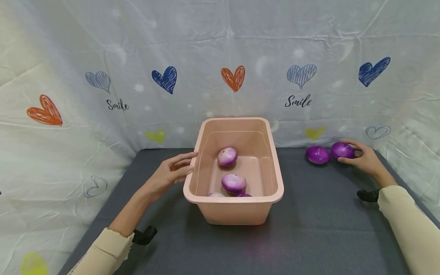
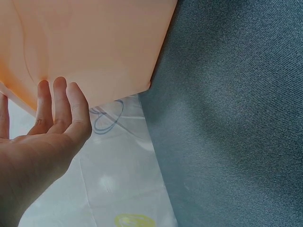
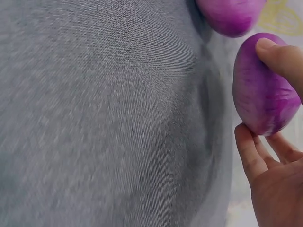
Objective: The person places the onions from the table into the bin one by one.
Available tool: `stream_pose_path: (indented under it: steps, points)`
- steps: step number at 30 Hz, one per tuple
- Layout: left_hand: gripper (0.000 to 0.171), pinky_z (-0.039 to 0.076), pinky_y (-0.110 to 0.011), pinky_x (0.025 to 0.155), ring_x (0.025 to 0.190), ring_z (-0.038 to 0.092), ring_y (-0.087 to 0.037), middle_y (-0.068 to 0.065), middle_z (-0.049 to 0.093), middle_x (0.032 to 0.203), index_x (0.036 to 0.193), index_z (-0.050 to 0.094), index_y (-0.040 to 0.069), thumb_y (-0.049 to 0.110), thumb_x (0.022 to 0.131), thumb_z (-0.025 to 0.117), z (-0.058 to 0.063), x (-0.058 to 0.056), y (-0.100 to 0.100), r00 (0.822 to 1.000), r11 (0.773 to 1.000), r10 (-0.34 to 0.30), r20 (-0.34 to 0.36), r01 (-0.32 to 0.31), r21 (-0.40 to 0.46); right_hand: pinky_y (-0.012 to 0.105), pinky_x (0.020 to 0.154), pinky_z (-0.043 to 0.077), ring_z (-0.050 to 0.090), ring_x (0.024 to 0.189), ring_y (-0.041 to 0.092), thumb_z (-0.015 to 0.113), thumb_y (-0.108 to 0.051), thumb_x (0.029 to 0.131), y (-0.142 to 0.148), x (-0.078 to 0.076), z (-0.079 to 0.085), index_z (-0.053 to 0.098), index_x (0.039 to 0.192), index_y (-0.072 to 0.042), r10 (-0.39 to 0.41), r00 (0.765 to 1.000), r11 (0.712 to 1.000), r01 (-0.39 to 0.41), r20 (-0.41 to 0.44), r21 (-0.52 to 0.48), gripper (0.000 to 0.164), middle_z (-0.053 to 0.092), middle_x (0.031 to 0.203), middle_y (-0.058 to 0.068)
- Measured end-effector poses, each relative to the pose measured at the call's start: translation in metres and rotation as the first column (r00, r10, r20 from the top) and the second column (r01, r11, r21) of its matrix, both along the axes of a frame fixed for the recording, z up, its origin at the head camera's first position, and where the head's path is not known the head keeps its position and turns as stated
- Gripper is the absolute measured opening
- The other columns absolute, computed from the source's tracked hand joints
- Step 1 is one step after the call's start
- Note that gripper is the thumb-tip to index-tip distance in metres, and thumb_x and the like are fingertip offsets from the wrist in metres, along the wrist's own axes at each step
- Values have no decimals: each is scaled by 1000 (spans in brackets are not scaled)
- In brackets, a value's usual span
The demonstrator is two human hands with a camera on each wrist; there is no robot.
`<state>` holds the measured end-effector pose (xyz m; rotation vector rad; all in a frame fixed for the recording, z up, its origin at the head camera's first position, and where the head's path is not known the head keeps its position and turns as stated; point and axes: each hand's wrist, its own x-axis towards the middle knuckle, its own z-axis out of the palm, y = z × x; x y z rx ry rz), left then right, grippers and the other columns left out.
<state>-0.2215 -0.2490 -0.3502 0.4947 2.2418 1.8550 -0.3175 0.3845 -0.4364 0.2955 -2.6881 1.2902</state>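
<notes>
A pink plastic tub (image 1: 233,211) stands on the dark table and holds several red onions, among them one (image 1: 227,157) toward the back and another (image 1: 233,183) nearer the front. Two more lie partly hidden behind its front rim. My left hand (image 1: 173,172) touches the tub's left side, its fingers (image 2: 61,101) fairly straight against the outer wall. At the table's far right, my right hand (image 1: 366,158) grips a red onion (image 3: 260,87) between thumb and fingers. Just left of that onion sits another red onion (image 1: 317,155) on the cloth.
A dark grey cloth (image 1: 309,236) covers the table. Behind it hangs a white sheet (image 1: 199,49) printed with hearts and "Smile", which also runs along both sides. The tub's back end stands close to that sheet.
</notes>
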Motion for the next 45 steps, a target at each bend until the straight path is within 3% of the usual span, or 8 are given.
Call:
stream_pose_path:
  steps: [4, 9, 13, 19, 21, 24, 32, 45]
  points:
    - [56, 51, -41, 99, 129, 54, -28, -16, 52, 145, 153, 49, 13, 20, 101, 68, -1, 0, -1, 1000, 1000, -2, -1, 2, 3, 17, 69, 46, 49, 118, 60, 81, -22, 91, 2, 9, 3, 43, 150, -2, 7, 1000, 1000, -7, -14, -1, 72, 37, 147, 38]
    - [56, 48, -48, 102, 129, 54, -29, -16, 51, 145, 153, 49, 13, 21, 100, 69, 0, 0, -1, 1000, 1000, 10, 6, -10, 0, 15, 69, 51, 59, 111, 46, 79, -19, 93, 2, 17, 6, 43, 151, -3, 22, 999, 999, -23, -28, -27, 70, 41, 145, 35]
    - [57, 46, -52, 103, 130, 53, -30, -16, 52, 145, 152, 50, 13, 22, 100, 69, 0, -1, -1, 1000, 1000, 12, 11, -12, -1, 13, 72, 50, 54, 116, 42, 76, -17, 95, -1, 24, 9, 41, 154, -4, 43, 999, 997, -44, -21, -60, 70, 37, 147, 34]
    - [56, 47, -49, 102, 130, 53, -30, -15, 52, 145, 152, 50, 13, 21, 100, 69, -1, -2, 0, 1000, 1000, 1, 3, -1, 0, 11, 75, 49, 54, 106, 0, 74, -14, 96, -8, 35, 14, 40, 155, -5, 55, 998, 993, -57, -26, -107, 69, 39, 145, 32]
    - [56, 47, -49, 102, 130, 53, -30, -15, 52, 145, 152, 50, 13, 22, 100, 69, -1, -3, -1, 1000, 1000, 3, 2, -3, -1, 12, 76, 50, 52, 101, -8, 74, -13, 96, -11, 38, 16, 39, 155, -4, 59, 998, 990, -62, -24, -129, 69, 38, 145, 31]
    - [56, 47, -50, 102, 130, 53, -30, -15, 52, 145, 152, 50, 14, 22, 100, 70, -1, -2, -1, 1000, 1000, 9, 7, -9, -1, 13, 77, 51, 53, 102, -9, 73, -12, 97, -16, 41, 20, 39, 156, -6, 73, 997, 984, -74, -15, -160, 68, 37, 146, 29]
    - [55, 44, -54, 104, 130, 52, -30, -14, 51, 146, 152, 50, 13, 21, 100, 69, -2, -1, 0, 1000, 1000, 7, -2, -7, 8, 19, 83, 53, 56, 111, -1, 70, -8, 98, -35, 54, 37, 44, 154, -12, 133, 991, 960, -127, 9, -251, 62, 37, 147, 9]
    - [55, 47, -51, 102, 131, 52, -31, -13, 51, 147, 151, 52, 12, 20, 100, 70, -2, -2, 0, 1000, 1000, 14, -10, -14, 6, 23, 84, 55, 57, 114, 1, 68, -2, 98, -59, 72, 56, 45, 153, -10, 184, 983, 940, -177, -5, -291, 61, 42, 145, 5]
